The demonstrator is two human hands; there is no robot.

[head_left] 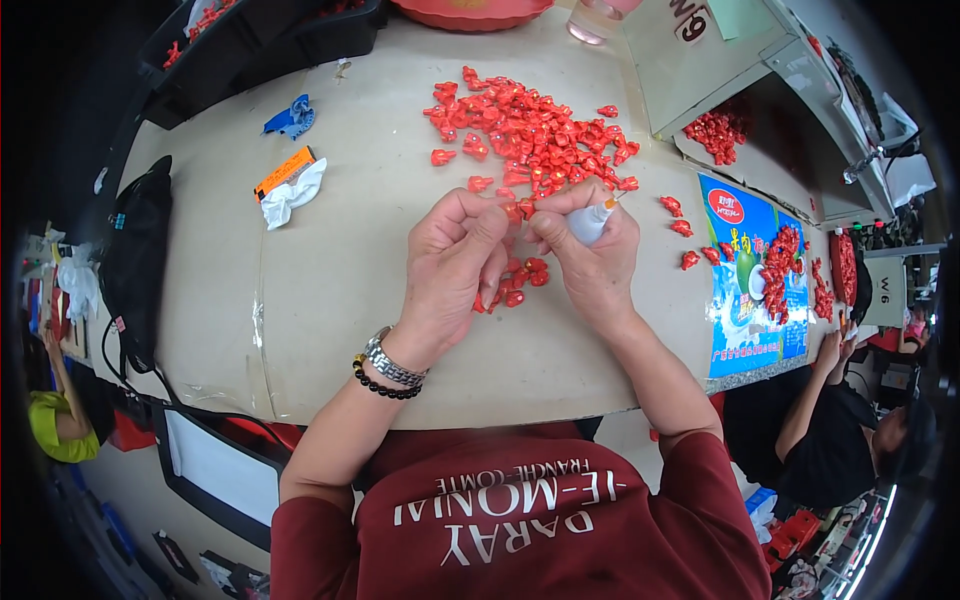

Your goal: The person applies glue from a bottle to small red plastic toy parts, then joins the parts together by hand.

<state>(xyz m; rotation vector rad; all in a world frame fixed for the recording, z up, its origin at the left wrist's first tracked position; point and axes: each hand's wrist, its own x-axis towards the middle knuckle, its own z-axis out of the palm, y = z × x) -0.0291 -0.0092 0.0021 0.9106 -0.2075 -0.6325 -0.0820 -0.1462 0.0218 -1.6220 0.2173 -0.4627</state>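
Between my hands, at their fingertips, is a small red plastic piece. My left hand pinches it between thumb and forefinger. My right hand is closed around a small whitish squeeze bottle with an orange collar and a thin needle tip, which points up and to the right; its thumb and finger also reach the red piece. A loose pile of similar red pieces spreads over the table just beyond my hands. Several more red pieces lie below, between my palms, partly hidden by the left fingers.
Crumpled white tissue, an orange card and a blue wrapper lie at left. Black trays and a red bowl stand at the back. At right are a grey cabinet, a blue printed sheet and a co-worker.
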